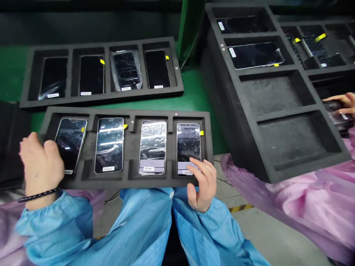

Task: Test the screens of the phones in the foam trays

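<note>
Foam tray (127, 183), matte black, long rectangle, thick walls, notched dividers. Four slab phones inside, one per compartment, glossy glass, rounded corners: left-end phone (72, 135) dark, slightly tilted; second phone (109, 146) with speckled, reflective face; third phone (152, 147) under wrinkled clear film; right-end phone (188, 147) showing fine text lines up top, pale panel along the bottom. Clock centred on this tray: rear tray (111, 99) between 11 and 12, same foam, four more phones, one in loose cloudy plastic wrap (114, 74); tall tray stack (230, 122) between 2 and 3. Green table (199, 85) smooth. White labels (108, 169) at the phones' 6 o'clock edges, print too small to read. Yellow tabs (201, 133) around 1 on three of the near phones. Right hand (205, 184) at 4, fingers bent, loosely spread, tips over right-end phone's lower screen; pressing or just above, cannot tell. Left hand (43, 166) at 9, by the tray's end, overlapping left-end phone in view; cannot tell if gripping. Braided black bracelet (39, 195), ribbed blue sleeve (58, 218), gathered cuff. Co-worker's hand (346, 101) near 3.
</note>
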{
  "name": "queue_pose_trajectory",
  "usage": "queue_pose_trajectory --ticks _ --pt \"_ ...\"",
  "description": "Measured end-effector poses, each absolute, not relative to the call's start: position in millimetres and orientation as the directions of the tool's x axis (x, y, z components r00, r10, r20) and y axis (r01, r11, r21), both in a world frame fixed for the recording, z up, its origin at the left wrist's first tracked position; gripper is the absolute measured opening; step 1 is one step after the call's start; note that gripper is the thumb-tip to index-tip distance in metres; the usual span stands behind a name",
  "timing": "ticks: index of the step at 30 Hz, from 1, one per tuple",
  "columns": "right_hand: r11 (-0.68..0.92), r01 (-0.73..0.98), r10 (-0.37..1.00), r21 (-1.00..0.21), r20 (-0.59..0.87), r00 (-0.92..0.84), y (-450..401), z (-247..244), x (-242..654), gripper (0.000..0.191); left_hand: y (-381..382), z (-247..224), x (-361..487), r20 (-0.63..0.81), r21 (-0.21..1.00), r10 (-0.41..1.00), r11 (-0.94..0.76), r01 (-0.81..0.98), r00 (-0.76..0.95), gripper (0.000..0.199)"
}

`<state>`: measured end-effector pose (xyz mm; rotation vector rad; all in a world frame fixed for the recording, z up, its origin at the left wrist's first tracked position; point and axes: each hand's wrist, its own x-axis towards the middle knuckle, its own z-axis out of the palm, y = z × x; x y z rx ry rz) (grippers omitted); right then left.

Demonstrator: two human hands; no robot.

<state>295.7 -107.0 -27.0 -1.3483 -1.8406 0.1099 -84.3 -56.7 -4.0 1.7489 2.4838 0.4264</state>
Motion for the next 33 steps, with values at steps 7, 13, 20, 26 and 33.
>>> queue_pose_trajectory --ticks 7,13,20,26,33 --pt "0.390 0.718 0.834 -0.576 0.551 -0.011 -44 -25 316 0.034 -52 5 -69 -0.034 0.252 0.731 0.666 0.702 -0.682 0.060" --pt "0.490 0.640 0.834 -0.592 0.532 -0.146 -18 -2 283 0.029 -91 17 -56 -0.166 0.253 0.758 0.651 0.715 -0.631 0.070" --pt "0.584 0.754 0.812 -0.300 0.207 -0.546 -3 0 213 0.028 -73 6 -33 -0.021 0.205 0.907 0.415 0.886 -0.420 0.107" --pt "0.643 0.712 0.765 -0.281 0.191 -0.615 5 -9 205 0.038 -58 -5 -19 -0.022 0.178 0.856 0.512 0.840 -0.517 0.100" --pt "0.653 0.667 0.753 -0.358 0.217 -0.621 4 -8 206 0.043 -65 -2 -33 -0.057 0.182 0.879 0.476 0.860 -0.474 0.099"
